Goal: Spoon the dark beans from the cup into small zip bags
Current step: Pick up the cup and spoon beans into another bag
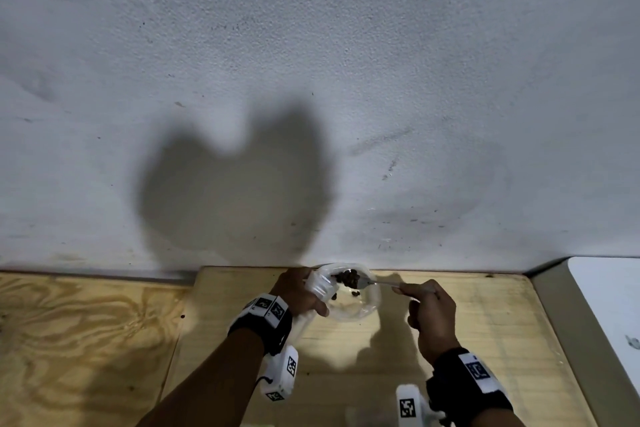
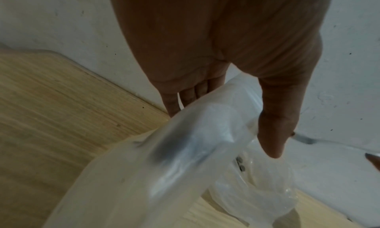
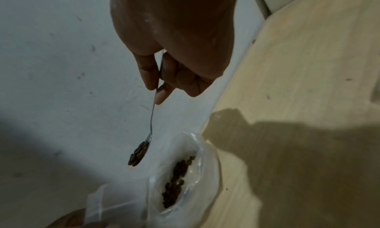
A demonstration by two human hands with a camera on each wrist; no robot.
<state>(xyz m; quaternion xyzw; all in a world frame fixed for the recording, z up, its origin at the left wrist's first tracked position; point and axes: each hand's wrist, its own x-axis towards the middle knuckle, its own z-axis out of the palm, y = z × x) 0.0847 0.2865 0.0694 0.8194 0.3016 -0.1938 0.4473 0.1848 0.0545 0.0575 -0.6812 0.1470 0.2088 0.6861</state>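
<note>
A clear plastic cup (image 1: 375,300) stands on the wooden board against the wall, with dark beans (image 3: 174,181) lying in it. My right hand (image 1: 412,295) pinches the handle of a metal spoon (image 3: 152,117). The spoon's bowl carries a heap of beans (image 1: 348,278) and hovers over the far side of the cup. My left hand (image 1: 308,291) grips a clear small zip bag (image 2: 174,158) at the cup's left rim, thumb (image 2: 273,130) on top. The bag's mouth is hidden behind the hand in the head view.
A white rough wall (image 1: 311,80) rises directly behind the cup. The light plywood board (image 1: 467,322) lies on a darker plywood table (image 1: 86,340), where one stray bean (image 1: 182,316) sits. A white object with a grey edge (image 1: 606,305) borders the right side.
</note>
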